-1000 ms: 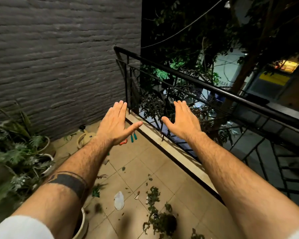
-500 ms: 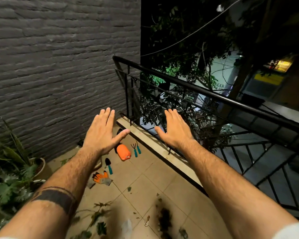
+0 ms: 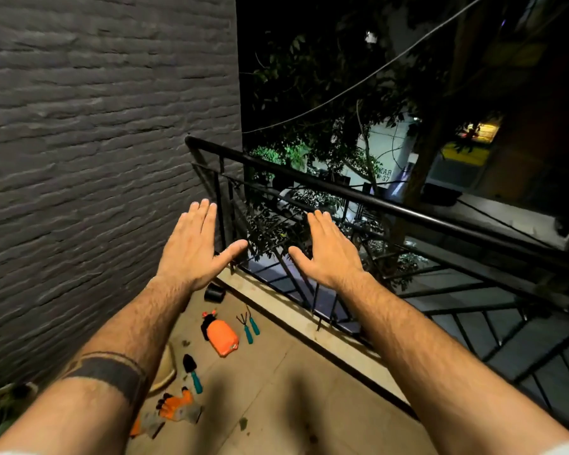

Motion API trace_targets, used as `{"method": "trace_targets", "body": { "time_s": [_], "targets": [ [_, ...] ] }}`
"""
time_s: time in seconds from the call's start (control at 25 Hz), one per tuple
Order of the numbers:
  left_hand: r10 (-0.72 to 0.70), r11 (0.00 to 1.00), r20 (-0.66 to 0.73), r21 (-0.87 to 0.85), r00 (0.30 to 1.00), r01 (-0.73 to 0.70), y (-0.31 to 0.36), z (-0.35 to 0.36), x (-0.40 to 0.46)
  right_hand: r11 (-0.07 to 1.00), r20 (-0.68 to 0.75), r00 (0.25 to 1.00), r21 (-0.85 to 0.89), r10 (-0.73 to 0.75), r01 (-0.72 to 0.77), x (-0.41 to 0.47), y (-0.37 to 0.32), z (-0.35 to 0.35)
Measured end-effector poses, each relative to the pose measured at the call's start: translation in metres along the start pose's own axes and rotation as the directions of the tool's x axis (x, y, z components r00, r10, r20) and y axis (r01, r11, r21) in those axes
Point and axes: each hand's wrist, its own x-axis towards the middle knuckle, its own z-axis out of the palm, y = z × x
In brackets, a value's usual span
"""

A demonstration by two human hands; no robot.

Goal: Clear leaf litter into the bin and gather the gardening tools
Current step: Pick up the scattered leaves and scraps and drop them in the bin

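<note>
- A person's 2 bare arms reach forward over a tiled balcony floor [image 3: 276, 382] at night; both hands are held up in the air, palms facing away, holding nothing.
- The left hand [image 3: 191, 247] is spread wide and flat, fingers straight and close together, thumb stuck out toward the other hand. A dark band tattoo circles that forearm.
- The right hand [image 3: 332, 254] is likewise flat with straight fingers, its thumb pointing toward the left hand; the 2 hands are near each other but apart.
- Below and between the hands, on the floor, lies an orange spray bottle [image 3: 222, 338] on its side, with a black and orange top.
- Just beside it, toward the right hand's side, lie 2 small hand tools with teal handles: a pronged hand rake [image 3: 246, 330] and a second tool [image 3: 253, 321] whose head is too thin to make out.
- Under the left forearm lies a hand trowel [image 3: 192, 372] with a black blade and teal handle.
- Nearer the person than the trowel lie crumpled orange and grey gardening gloves [image 3: 173, 410].
- Just under the left wrist sits a short black cylinder [image 3: 214, 294].
- A few small dark leaf scraps [image 3: 243, 423] dot the tiles.
- A black metal railing [image 3: 375, 200] runs behind the hands; a grey brick wall [image 3: 96, 142] stands beyond the left hand.
</note>
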Motion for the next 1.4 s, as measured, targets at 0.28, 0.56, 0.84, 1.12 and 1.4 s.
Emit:
{"method": "trace_targets", "body": {
  "time_s": [0.28,0.56,0.84,1.12,1.4],
  "targets": [
    [0.105,0.992,-0.027,-0.069,0.994,-0.106,0.020,0.028,0.097,0.996,-0.033,0.996,-0.040,0.081,-0.082,0.068,0.048,-0.004],
    [0.297,0.942,0.009,-0.169,0.955,-0.292,0.048,0.095,0.197,0.956,-0.066,0.959,-0.087,0.274,-0.280,0.096,0.098,0.012],
    [0.591,0.763,-0.054,-0.286,0.805,-0.580,0.083,0.147,0.311,0.778,-0.234,0.777,-0.114,0.584,-0.618,0.119,0.120,0.016],
    [0.855,0.425,-0.089,-0.444,0.511,-0.789,0.174,0.172,0.318,0.504,-0.331,0.515,-0.126,0.791,-0.855,0.058,0.100,0.014],
    [0.949,0.143,-0.172,-0.515,0.265,-0.845,0.276,0.161,0.248,0.181,-0.402,0.229,-0.154,0.887,-0.971,-0.045,0.092,-0.015]
  ]
}}
